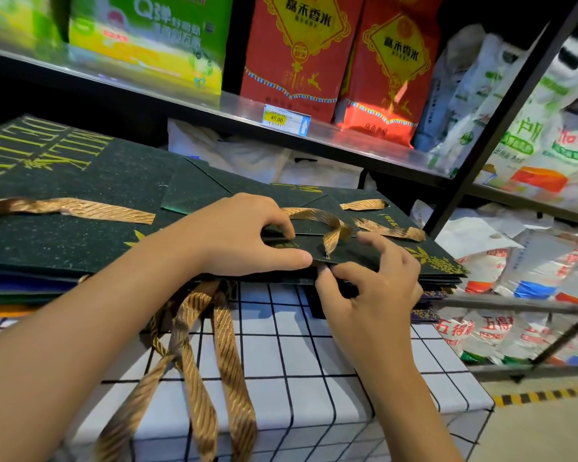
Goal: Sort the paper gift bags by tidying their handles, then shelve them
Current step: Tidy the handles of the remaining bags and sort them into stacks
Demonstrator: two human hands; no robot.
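gift bags: a flat stack of dark green paper bags with gold lettering, lying on a white cloth with a black grid, in front of a shelf rack.
top bag: smaller, folded flat on the right end of the stack.
ribbon handles: gold, lying across the top bag; more gold ribbons hang over the near edge.
left hand: fingers curled, pinching the top bag's near edge, thumb stretched along it.
right hand: thumb and fingers pinching the same edge, index finger raised near the ribbon.
shelf: above and behind, holding red rice bags and a yellow price tag.
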